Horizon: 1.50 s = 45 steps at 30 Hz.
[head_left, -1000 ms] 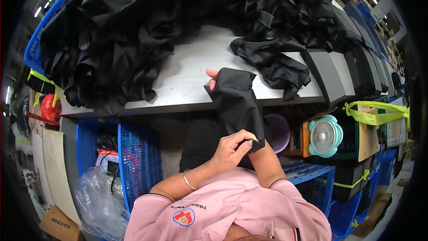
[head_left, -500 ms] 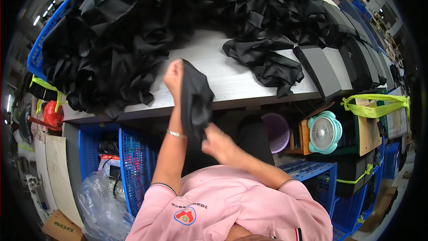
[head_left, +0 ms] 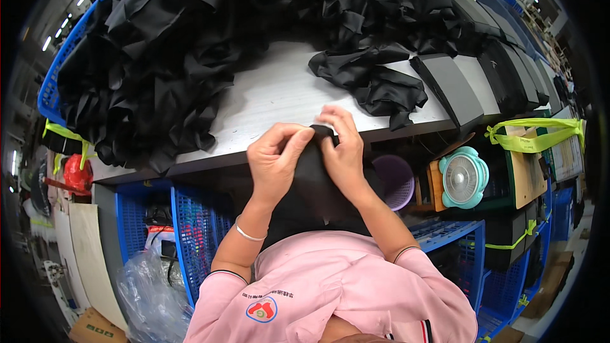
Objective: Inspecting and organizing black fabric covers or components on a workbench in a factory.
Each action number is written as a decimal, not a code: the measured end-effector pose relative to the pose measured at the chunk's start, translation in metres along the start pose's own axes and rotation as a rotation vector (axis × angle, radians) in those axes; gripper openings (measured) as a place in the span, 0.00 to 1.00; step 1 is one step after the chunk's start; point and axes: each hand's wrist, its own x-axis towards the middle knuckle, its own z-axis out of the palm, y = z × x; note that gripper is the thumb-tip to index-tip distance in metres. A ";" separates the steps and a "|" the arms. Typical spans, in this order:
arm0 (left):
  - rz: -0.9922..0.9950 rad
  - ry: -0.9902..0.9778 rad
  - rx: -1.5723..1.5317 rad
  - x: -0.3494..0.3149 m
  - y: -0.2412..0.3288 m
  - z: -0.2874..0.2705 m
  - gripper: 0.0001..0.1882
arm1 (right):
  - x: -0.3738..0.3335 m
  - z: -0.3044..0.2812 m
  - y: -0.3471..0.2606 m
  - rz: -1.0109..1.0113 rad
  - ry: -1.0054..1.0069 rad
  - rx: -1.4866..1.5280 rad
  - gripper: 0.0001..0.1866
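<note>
Between my two hands hangs a piece of black fabric (head_left: 311, 174), held by its upper edge just in front of the table's near edge. My left hand (head_left: 274, 160) pinches that edge with thumb and fingers. Close beside it, my right hand (head_left: 343, 152) grips the same edge, its upper fingers a little blurred. The lower part of the cloth blends into dark clothing over my lap. A large heap of crumpled black fabric pieces (head_left: 171, 44) covers the left and far side of the table. A smaller bunch of black fabric (head_left: 375, 82) lies right of centre.
Flat dark folded panels (head_left: 448, 89) stand in a row along the table's (head_left: 267, 92) right. Below are blue plastic crates (head_left: 190, 235), a purple basket (head_left: 392, 181) and a small turquoise fan (head_left: 462, 178). A clear plastic bag (head_left: 149, 292) sits at lower left.
My left hand has come down and toward me from above the table. My right hand has risen to meet it, and both now hold the fabric's upper edge.
</note>
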 end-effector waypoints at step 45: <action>-0.415 -0.108 -0.583 -0.026 -0.082 -0.023 0.27 | -0.009 -0.019 0.005 -0.267 -0.544 -0.084 0.06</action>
